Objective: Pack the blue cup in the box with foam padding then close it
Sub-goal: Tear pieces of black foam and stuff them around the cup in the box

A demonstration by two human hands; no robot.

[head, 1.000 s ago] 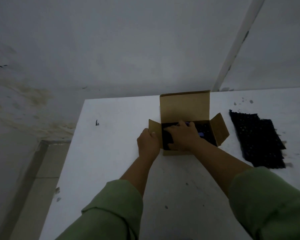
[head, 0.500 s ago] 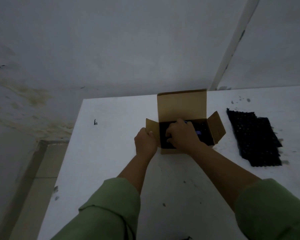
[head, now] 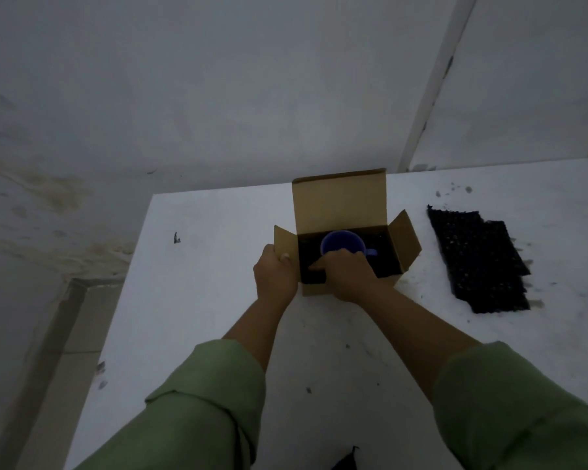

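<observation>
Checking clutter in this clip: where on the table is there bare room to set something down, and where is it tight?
Free: the table left of the box, out to its left edge, and the near strip between the forearms. Narrower: the gap between the box's right flap and the foam sheet. Crowded: inside the box, where the blue cup and right hand sit.

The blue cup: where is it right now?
The blue cup sits inside the open box, on dark foam, just beyond the right hand.
</observation>
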